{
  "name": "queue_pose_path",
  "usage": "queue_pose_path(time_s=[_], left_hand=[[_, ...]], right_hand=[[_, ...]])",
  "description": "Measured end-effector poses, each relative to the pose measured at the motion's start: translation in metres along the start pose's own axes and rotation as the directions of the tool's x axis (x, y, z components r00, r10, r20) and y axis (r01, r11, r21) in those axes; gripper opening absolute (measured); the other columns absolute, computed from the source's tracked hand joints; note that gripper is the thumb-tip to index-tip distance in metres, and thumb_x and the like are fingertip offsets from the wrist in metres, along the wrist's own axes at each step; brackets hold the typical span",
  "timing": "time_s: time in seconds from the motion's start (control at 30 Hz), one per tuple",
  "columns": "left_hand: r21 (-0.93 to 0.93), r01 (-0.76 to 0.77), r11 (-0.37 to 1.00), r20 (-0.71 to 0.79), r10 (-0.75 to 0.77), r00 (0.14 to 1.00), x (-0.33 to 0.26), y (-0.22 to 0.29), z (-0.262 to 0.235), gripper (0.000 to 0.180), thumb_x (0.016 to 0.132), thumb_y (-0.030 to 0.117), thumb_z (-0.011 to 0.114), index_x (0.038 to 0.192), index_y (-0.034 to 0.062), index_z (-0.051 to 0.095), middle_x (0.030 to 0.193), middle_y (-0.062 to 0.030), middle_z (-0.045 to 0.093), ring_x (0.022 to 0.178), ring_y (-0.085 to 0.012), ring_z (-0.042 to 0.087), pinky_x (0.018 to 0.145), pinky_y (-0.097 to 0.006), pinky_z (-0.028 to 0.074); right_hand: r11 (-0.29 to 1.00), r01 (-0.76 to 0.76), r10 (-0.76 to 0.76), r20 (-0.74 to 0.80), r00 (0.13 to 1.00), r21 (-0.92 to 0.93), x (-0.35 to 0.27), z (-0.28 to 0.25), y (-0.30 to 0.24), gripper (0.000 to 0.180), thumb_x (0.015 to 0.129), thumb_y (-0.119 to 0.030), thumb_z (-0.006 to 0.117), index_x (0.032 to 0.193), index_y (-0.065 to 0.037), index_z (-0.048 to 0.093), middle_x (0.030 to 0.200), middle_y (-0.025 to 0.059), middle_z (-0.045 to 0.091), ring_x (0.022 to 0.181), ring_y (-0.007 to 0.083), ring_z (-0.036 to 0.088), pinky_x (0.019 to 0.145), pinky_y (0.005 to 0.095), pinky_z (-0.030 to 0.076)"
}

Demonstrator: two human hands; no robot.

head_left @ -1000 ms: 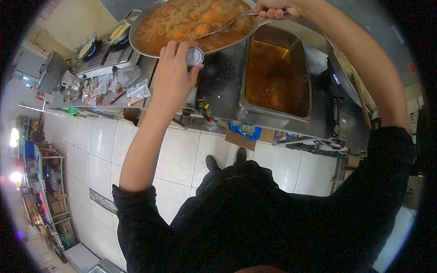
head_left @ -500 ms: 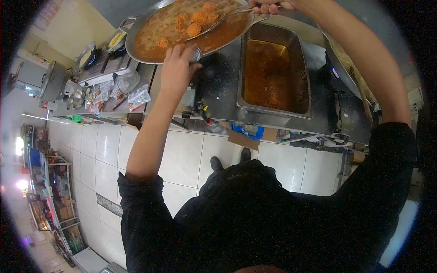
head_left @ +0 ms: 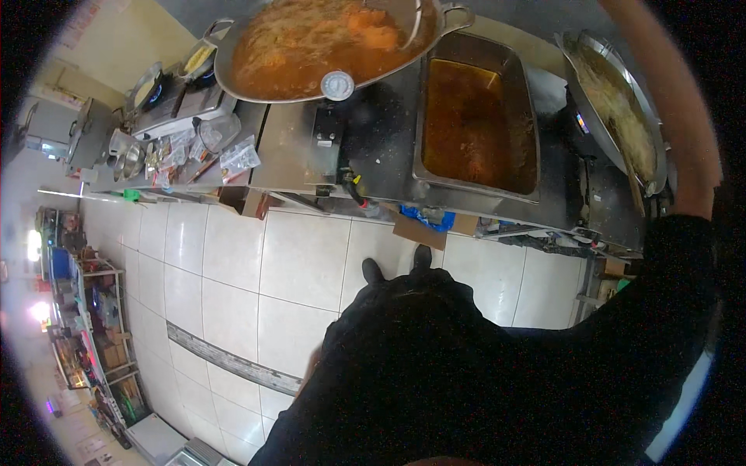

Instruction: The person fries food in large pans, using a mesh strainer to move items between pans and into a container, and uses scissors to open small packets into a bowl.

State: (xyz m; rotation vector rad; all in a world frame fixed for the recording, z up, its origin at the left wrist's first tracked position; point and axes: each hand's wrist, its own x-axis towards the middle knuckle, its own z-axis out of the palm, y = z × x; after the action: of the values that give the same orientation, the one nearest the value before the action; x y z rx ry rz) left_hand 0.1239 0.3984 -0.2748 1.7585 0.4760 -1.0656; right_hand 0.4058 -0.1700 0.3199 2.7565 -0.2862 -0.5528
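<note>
Neither hand shows in the picture. My right forearm (head_left: pixel 688 116) reaches up past the top right edge, its hand out of frame. A sliver of my left forearm (head_left: pixel 312 362) shows low beside my body, the hand hidden. At the top stands a wide two-handled wok (head_left: pixel 233 85) of bubbling brown oil. Orange fried pieces (head_left: pixel 371 33) float at its right side, slightly blurred. A metal utensil (head_left: pixel 416 22) slants into the oil there, its upper part cut off. A round dial thermometer (head_left: pixel 337 85) sits at the wok's near rim.
A deep metal pan (head_left: pixel 420 155) with brown oil stands right of the wok. Farther right is a second wok (head_left: pixel 659 167) with foaming oil and a long stick (head_left: pixel 631 182). Plastic packets (head_left: pixel 239 158) and a stove (head_left: pixel 198 109) with small pans lie left. A cardboard box (head_left: pixel 420 232) sits below.
My left hand has left the wok's near rim and dropped down beside my body, uncovering the dial thermometer. My right hand, earlier at the utensil's handle, has passed out of the top of the picture.
</note>
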Motion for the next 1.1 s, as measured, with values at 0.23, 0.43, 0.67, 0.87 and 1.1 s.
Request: queue_pose_path(time_s=[0.23,0.43,0.67,0.87,1.1], left_hand=[[0.389,-0.397,0.831,0.054,0.410,0.911,-0.167,0.102,0.010,0.072,0.098,0.060,0.034,0.138,0.0015,0.048,0.131,-0.0231,0.057,0.117,-0.0297,0.056,0.104,-0.045,0.041],[-0.593,0.168,0.787,0.392,0.100,0.915,-0.016,0.067,-0.071,0.082,0.095,0.067,0.037,0.147,0.0043,0.034,0.144,-0.0196,0.045,0.129,-0.0326,0.047,0.105,-0.052,0.038],[0.217,-0.074,0.973,0.445,-0.031,0.895,-0.015,0.053,-0.048,0.090,0.093,0.066,0.045,0.148,-0.0015,0.027,0.137,-0.0230,0.051,0.116,-0.0294,0.058,0.094,-0.045,0.047],[-0.048,0.115,0.992,0.526,-0.073,0.847,0.016,0.072,-0.046,0.084,0.095,0.060,0.046,0.148,-0.0023,0.026,0.135,-0.0238,0.054,0.110,-0.0306,0.061,0.090,-0.045,0.051],[-0.094,0.509,0.856,0.323,-0.457,0.829,0.075,-0.035,-0.052,0.077,0.097,0.053,0.049,0.148,0.0003,0.026,0.133,-0.0234,0.055,0.115,-0.0387,0.057,0.095,-0.050,0.048]], right_hand=[[0.876,-0.322,0.177,-0.382,0.907,-0.358,-0.096,0.001,-0.093,0.019,0.089,-0.012,0.056,0.093,-0.004,0.073,0.083,0.0194,0.069,0.074,0.0283,0.067,0.066,0.0406,0.053],[0.877,-0.414,0.197,-0.601,0.774,-0.246,-0.149,0.022,-0.112,0.023,0.089,-0.010,0.056,0.106,-0.009,0.072,0.091,0.0157,0.071,0.079,0.0297,0.069,0.071,0.0395,0.056],[0.972,-0.088,0.225,-0.742,0.632,0.219,-0.020,0.142,-0.023,0.027,0.095,-0.022,0.053,0.113,-0.009,0.068,0.079,0.0126,0.066,0.064,0.0176,0.065,0.064,0.0347,0.052],[0.466,0.108,0.393,-0.315,0.864,0.878,0.029,0.174,-0.018,0.029,0.095,-0.027,0.054,0.110,-0.006,0.068,0.075,0.0121,0.065,0.066,0.0198,0.065,0.064,0.0345,0.050],[0.629,-0.028,0.495,-0.373,0.785,0.777,-0.035,0.154,-0.068,0.027,0.094,-0.022,0.056,0.087,0.000,0.071,0.081,0.0179,0.071,0.069,0.0255,0.066,0.062,0.0389,0.049]])
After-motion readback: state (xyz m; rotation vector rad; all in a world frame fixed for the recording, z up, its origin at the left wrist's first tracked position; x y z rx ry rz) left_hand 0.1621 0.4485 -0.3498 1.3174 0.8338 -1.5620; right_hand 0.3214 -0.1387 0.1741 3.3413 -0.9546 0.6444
